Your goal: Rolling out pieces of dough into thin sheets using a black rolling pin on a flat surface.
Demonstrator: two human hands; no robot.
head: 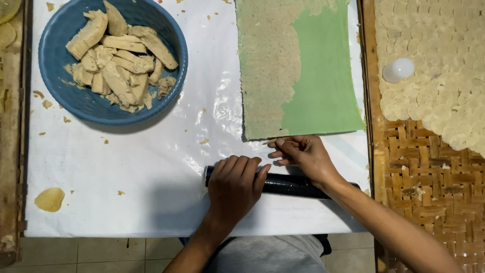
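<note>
Your left hand [233, 185] lies curled over 1 black roller [288, 185], fingers pressed around its left end, on the white plastic sheet [126, 167] near the table's front edge. Your right hand [303, 154] pinches the near edge of 1 green mat [323, 86] (its left half coated in dough). 1 blue bowl [76, 98] of dough chunks sits far left; 1 woven tray [424, 172] of many pale rounds and 1 white bulb [398, 70] sits right

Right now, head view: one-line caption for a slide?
Left hand grips a black roller on white plastic sheet; right hand pinches the green mat edge beside a blue bowl of dough pieces.
</note>
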